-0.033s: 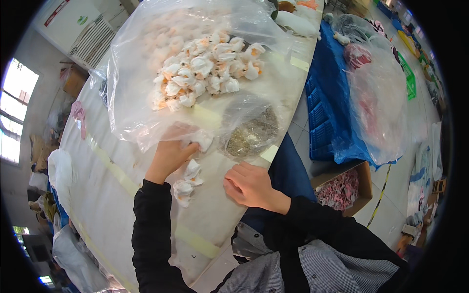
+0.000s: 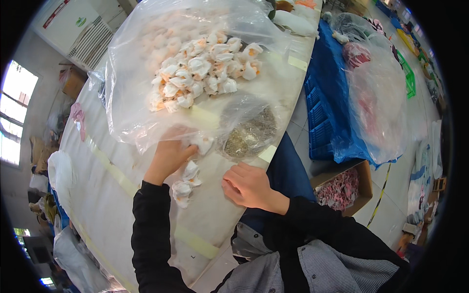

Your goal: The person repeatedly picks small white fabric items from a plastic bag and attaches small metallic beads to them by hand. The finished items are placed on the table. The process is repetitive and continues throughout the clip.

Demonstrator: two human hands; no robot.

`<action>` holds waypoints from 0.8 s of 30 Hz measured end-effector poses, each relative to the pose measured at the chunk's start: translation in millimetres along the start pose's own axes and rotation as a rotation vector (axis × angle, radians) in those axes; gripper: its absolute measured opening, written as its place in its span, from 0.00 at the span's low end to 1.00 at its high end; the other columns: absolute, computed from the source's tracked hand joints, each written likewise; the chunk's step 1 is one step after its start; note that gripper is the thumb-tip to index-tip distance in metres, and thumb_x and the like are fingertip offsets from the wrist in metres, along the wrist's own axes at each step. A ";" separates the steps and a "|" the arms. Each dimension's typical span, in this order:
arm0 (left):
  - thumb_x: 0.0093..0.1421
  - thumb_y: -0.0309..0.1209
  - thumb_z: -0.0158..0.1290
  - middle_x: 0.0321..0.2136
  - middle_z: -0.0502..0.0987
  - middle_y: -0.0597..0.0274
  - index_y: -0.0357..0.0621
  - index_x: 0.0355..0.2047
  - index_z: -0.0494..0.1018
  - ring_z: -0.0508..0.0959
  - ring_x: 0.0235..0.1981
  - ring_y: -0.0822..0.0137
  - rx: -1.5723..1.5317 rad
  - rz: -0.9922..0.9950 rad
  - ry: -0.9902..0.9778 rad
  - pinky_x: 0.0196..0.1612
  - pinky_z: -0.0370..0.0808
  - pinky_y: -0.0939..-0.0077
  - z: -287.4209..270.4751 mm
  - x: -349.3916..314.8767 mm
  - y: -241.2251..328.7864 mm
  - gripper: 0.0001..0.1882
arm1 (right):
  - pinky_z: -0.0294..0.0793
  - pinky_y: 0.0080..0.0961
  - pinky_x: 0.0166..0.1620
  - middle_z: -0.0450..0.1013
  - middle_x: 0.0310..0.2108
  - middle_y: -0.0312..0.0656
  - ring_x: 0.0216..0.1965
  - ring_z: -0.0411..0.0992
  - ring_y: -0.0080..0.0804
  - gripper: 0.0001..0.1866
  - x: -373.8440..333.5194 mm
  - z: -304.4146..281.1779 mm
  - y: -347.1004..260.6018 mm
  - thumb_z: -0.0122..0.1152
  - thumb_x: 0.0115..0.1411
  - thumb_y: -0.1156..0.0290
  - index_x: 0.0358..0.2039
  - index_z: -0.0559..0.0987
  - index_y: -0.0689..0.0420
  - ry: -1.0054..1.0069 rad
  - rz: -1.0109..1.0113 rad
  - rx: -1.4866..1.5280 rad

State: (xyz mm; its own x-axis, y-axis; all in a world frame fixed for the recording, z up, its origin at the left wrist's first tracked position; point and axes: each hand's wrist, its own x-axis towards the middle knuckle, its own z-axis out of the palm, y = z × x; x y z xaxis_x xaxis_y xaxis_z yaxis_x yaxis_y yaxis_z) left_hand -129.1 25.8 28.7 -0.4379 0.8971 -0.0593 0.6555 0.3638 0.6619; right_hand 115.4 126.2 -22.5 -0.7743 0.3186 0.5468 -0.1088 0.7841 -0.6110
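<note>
My left hand is closed at a crumpled white puff, its thumb against it. Clear film veils the other fingers. Two or so similar puffs lie on the pale tabletop just below that hand. Farther off, a large heap of white, orange-tinged puffs spills from the mouth of a big clear plastic bag. My right hand rests at the table's right edge with curled fingers; whatever is inside them is hidden. Beyond it sits a clear bag of greenish-grey loose bits.
Yellowish tape strips cross the tabletop. To the right stand a blue crate under plastic-wrapped goods and a cardboard box of pink and white scraps. A white cabinet-like unit stands at the far left.
</note>
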 end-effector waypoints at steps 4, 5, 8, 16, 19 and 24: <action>0.48 0.30 0.67 0.40 0.81 0.56 0.38 0.43 0.80 0.79 0.43 0.52 0.218 0.277 0.060 0.45 0.76 0.60 -6.8 -10.8 16.1 0.20 | 0.72 0.31 0.28 0.70 0.26 0.36 0.26 0.72 0.38 0.07 -2.7 -1.2 3.7 0.69 0.55 0.73 0.32 0.78 0.55 -0.006 -0.013 0.038; 0.47 0.29 0.67 0.39 0.81 0.56 0.37 0.40 0.80 0.79 0.42 0.52 0.295 0.334 0.166 0.44 0.76 0.60 -10.3 -20.4 31.9 0.18 | 0.72 0.30 0.28 0.70 0.27 0.36 0.25 0.71 0.37 0.07 -3.2 -2.0 4.2 0.69 0.56 0.73 0.34 0.78 0.55 -0.012 -0.020 0.059; 0.49 0.25 0.67 0.34 0.81 0.57 0.35 0.31 0.79 0.79 0.33 0.58 0.399 0.491 0.448 0.38 0.76 0.64 -1.2 -45.3 84.5 0.10 | 0.73 0.23 0.32 0.73 0.31 0.37 0.27 0.72 0.29 0.13 -6.7 -22.7 2.1 0.69 0.60 0.73 0.45 0.80 0.58 -0.098 0.238 0.396; 0.69 0.20 0.57 0.46 0.78 0.54 0.29 0.38 0.76 0.80 0.29 0.72 -0.622 0.084 0.354 0.30 0.77 0.79 109.4 -63.1 95.4 0.04 | 0.74 0.17 0.40 0.75 0.37 0.34 0.38 0.73 0.16 0.17 -3.1 -51.3 7.5 0.69 0.68 0.71 0.52 0.77 0.65 0.112 0.498 0.597; 0.69 0.20 0.56 0.46 0.78 0.53 0.30 0.36 0.74 0.78 0.27 0.74 -0.942 0.032 0.310 0.27 0.74 0.80 115.1 -56.2 98.8 0.04 | 0.72 0.18 0.35 0.76 0.31 0.37 0.32 0.71 0.16 0.13 -13.0 -63.5 20.4 0.71 0.66 0.67 0.42 0.79 0.64 0.145 0.681 0.777; 0.76 0.35 0.51 0.44 0.79 0.61 0.43 0.35 0.67 0.62 0.17 0.81 -1.357 -0.108 -0.006 0.21 0.57 0.83 112.9 -66.2 90.2 0.12 | 0.69 0.17 0.32 0.75 0.27 0.36 0.29 0.69 0.14 0.11 -12.2 -64.5 17.5 0.68 0.68 0.69 0.37 0.77 0.64 0.181 0.746 0.730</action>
State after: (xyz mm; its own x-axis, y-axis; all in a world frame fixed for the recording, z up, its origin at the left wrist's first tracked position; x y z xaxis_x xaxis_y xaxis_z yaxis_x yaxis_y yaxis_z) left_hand 28.4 27.5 7.9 -0.4431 0.8823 -0.1585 -0.4990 -0.0958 0.8613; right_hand 163.2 170.4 -3.0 -0.7016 0.7093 -0.0683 -0.0389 -0.1338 -0.9902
